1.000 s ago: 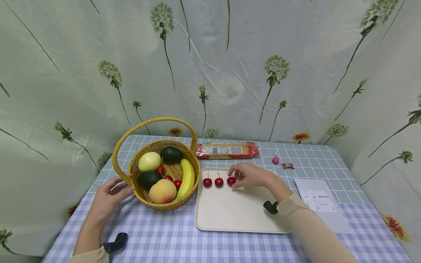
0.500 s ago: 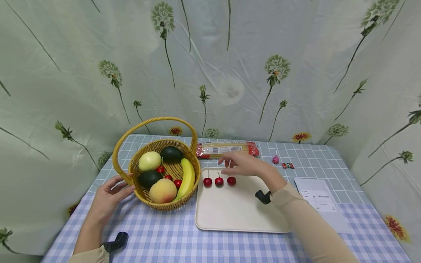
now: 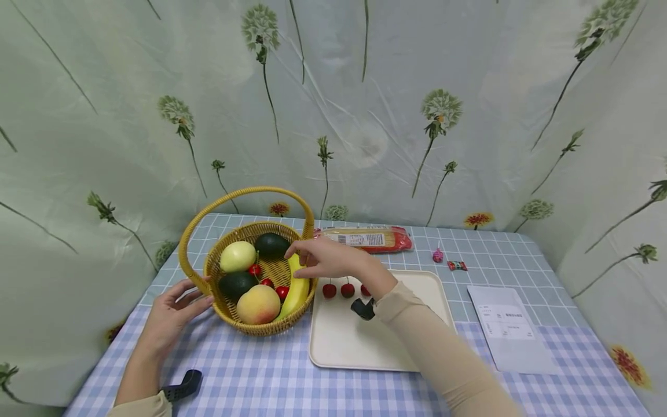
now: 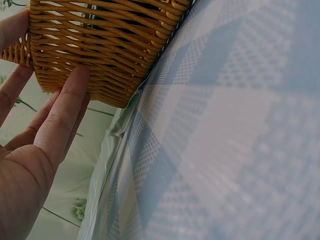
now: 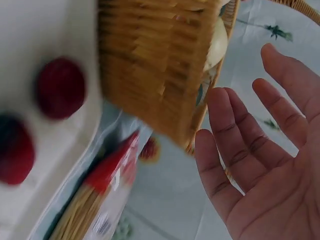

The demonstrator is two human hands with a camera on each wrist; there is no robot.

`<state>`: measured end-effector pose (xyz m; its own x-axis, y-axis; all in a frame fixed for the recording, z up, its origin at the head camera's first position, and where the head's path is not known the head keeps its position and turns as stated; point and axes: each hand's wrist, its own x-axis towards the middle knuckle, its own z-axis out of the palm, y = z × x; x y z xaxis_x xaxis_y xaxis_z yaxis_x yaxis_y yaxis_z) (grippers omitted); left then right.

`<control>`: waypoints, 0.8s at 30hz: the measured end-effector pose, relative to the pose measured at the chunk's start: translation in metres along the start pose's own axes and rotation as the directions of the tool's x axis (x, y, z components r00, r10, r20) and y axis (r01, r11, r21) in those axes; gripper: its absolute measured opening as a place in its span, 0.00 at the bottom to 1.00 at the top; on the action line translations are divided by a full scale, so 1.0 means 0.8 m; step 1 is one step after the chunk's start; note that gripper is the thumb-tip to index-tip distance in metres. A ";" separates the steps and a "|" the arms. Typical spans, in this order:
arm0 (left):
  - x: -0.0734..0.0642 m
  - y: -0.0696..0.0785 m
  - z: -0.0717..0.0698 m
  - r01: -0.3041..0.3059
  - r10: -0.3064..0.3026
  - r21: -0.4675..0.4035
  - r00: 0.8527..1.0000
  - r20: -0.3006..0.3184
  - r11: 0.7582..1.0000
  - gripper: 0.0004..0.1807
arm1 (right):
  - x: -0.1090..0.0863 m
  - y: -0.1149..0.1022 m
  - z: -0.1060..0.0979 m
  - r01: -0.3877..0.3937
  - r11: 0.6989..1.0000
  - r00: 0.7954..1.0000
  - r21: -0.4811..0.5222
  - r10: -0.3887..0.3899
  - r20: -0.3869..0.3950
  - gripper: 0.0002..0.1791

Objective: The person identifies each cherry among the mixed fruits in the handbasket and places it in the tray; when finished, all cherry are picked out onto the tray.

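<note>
My left hand (image 3: 174,315) touches the left side of a yellow wicker basket (image 3: 260,329), near the foot of its handle. In the left wrist view its extended fingers (image 4: 62,112) rest on the woven wall. A banana (image 3: 296,292), a peach (image 3: 258,304), a pale green fruit (image 3: 237,256), dark green avocados (image 3: 271,245) and red cherries (image 3: 282,292) lie inside. Over the basket's right rim hovers my right hand (image 3: 333,259), partly covering the banana. The right wrist view shows its fingers (image 5: 227,135) loosely extended, holding nothing. Three cherries (image 3: 347,290) sit in a row on a cream tray (image 3: 359,341).
Behind the tray lies a red-ended packet of dry noodles (image 3: 365,238). Two small sweets, a pink one (image 3: 438,255) and a red wrapped one (image 3: 457,265), are farther right. A whitish labelled pouch (image 3: 513,330) lies at the right. A floral curtain (image 3: 375,116) hangs behind the table.
My right hand has moved left, from the rightmost cherry on the tray to the basket's right rim, leaving that cherry in place. My left hand has stayed at the basket.
</note>
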<state>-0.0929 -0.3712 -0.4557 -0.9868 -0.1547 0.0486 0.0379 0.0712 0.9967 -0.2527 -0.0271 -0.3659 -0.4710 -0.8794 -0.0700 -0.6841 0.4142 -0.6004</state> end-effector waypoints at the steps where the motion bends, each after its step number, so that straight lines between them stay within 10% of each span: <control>1: 0.000 -0.001 0.000 -0.002 0.002 0.000 1.000 0.001 1.000 0.22 | 0.007 -0.003 0.002 0.003 1.000 1.000 0.003 -0.003 0.012 0.23; 24: 0.001 -0.001 -0.004 0.021 -0.021 0.088 1.000 -0.009 0.996 0.24 | 0.120 -0.053 0.025 -0.136 0.985 0.966 -0.102 0.155 0.207 0.32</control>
<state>-0.0931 -0.3746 -0.4561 -0.9859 -0.1650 0.0287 0.0029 0.1546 0.9880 -0.2583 -0.1339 -0.3630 -0.4457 -0.8340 -0.3253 -0.6669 0.5517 -0.5009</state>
